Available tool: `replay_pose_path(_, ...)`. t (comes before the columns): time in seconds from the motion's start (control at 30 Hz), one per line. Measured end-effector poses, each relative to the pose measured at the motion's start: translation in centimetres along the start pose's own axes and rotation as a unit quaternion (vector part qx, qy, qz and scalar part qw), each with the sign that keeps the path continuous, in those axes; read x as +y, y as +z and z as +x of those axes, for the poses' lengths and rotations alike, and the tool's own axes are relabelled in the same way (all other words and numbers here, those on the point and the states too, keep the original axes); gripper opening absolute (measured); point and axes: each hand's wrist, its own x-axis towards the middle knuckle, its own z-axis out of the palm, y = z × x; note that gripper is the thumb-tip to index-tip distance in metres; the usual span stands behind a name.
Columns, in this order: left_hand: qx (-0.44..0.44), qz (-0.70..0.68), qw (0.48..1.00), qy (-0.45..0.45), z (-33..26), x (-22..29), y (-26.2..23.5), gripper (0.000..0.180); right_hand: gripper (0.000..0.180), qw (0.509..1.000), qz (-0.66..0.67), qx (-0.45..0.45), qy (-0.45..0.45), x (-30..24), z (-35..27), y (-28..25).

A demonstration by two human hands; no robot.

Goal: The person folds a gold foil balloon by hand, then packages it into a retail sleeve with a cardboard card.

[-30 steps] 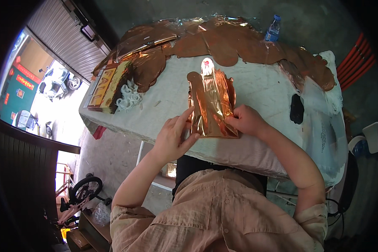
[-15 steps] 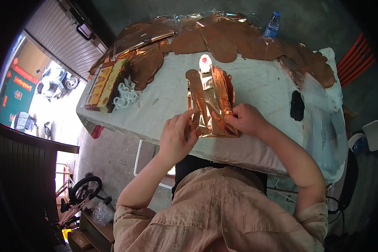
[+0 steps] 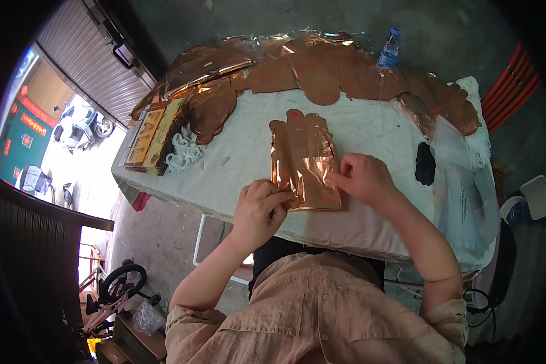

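A flat, folded copper-coloured foil balloon (image 3: 303, 161) lies before me on the white cloth-covered table, its rounded lobes pointing away from me and a small red spot on one of them. My left hand (image 3: 262, 209) pinches its near left corner between thumb and fingers. At its right edge my right hand (image 3: 367, 179) is closed, the thumb and curled fingers on the foil. The surface is shiny and creased near my hands, smoother toward the lobes.
More flat copper foil (image 3: 333, 70) spreads along the table's far edge, with a water bottle (image 3: 390, 47) standing there. At the left lie printed packets (image 3: 148, 136) and several white loops (image 3: 185, 150). A black object (image 3: 425, 164) and clear plastic (image 3: 461, 188) lie at the right.
The upright narrow flap with the bright glare has come down, and the foil now lies flatter and wider. Both hands remain at its near part; the view has shifted slightly.
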Motion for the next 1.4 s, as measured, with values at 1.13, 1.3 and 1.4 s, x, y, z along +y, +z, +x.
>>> replay_pose_path(1.13,-0.14,-0.064,0.977,0.147,4.9,-4.7,-1.5,0.028,0.073,0.961,-0.081,-0.008,-0.266,0.4,-0.5,5.2)
replay_pose_path(1.3,-0.188,-0.119,0.975,0.023,6.0,-4.9,-2.0,0.031,0.074,0.96,-0.095,-0.007,-0.265,0.3,-0.5,5.2)
replay_pose_path(1.4,-0.165,-0.302,0.925,-0.16,6.0,-5.1,-1.3,0.034,0.074,0.959,-0.094,-0.007,-0.267,0.0,-0.6,5.1)
